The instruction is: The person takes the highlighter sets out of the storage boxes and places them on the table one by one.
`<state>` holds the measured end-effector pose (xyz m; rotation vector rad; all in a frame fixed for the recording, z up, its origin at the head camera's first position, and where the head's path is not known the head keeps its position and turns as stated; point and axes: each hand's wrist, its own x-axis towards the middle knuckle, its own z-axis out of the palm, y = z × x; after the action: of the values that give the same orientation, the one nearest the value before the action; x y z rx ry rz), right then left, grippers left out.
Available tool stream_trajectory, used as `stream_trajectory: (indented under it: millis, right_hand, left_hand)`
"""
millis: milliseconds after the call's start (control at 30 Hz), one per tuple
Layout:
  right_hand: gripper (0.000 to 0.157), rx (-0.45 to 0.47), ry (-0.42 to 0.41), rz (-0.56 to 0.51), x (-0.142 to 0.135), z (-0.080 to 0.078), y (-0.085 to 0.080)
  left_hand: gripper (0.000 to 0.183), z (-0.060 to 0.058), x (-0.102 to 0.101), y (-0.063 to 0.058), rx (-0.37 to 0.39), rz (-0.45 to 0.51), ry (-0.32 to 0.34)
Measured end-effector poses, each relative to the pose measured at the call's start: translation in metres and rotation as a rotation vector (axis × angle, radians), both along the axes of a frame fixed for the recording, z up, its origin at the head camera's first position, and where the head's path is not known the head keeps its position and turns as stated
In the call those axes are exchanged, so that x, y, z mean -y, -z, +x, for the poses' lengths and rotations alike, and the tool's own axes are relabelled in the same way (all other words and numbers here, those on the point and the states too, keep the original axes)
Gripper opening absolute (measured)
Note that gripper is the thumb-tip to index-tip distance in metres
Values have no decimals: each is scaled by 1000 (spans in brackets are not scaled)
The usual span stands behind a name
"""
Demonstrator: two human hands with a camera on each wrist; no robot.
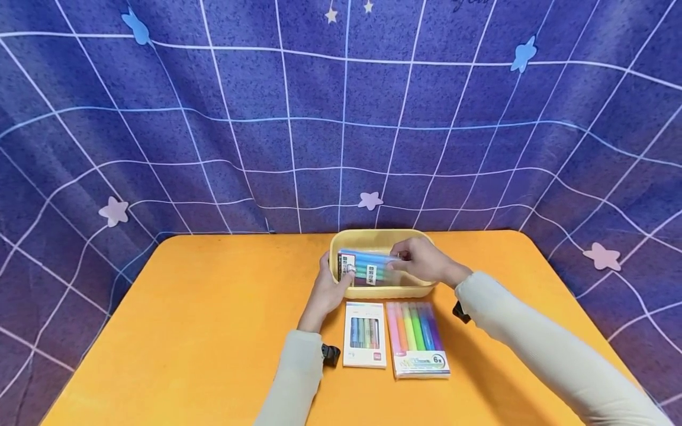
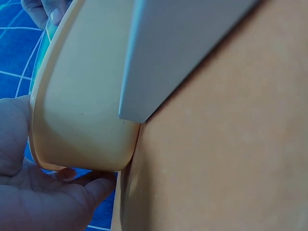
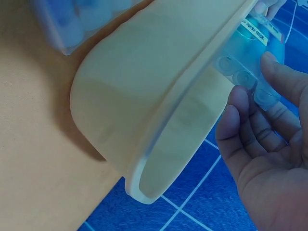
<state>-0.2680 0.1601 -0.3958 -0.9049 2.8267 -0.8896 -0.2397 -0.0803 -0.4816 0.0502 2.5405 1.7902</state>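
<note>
A yellow plastic basket (image 1: 391, 292) stands near the table's back edge. Over its opening lies a clear pack of blue and green markers (image 1: 367, 259) with white label strips. My left hand (image 1: 325, 291) grips the basket's left end, the thumb over the rim at the pack's labelled end; in the left wrist view its fingers curl around the basket's outside wall (image 2: 86, 106). At the pack's other end, my right hand (image 1: 424, 259) pinches the clear wrapping between thumb and fingers. The right wrist view shows the marker ends (image 3: 243, 77) above the basket rim, close to those fingers.
In front of the basket lie a white box of pens with a window (image 1: 364, 355) and a clear pack of six coloured highlighters (image 1: 418, 334), side by side on the orange table (image 1: 213, 331). A blue gridded curtain (image 1: 319, 142) hangs behind the table.
</note>
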Motion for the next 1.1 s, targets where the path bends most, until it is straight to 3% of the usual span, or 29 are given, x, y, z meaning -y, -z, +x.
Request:
stream_trajectory:
  millis: [600,1100]
  right_hand:
    - [9,20,65,-8,-3,5,-11]
    - [10,-95,62,-21,-7,15,-23]
  left_hand:
    - [84,-2,1,3,29,-14,-1]
    - [82,-1,-1,0,25,14,-6]
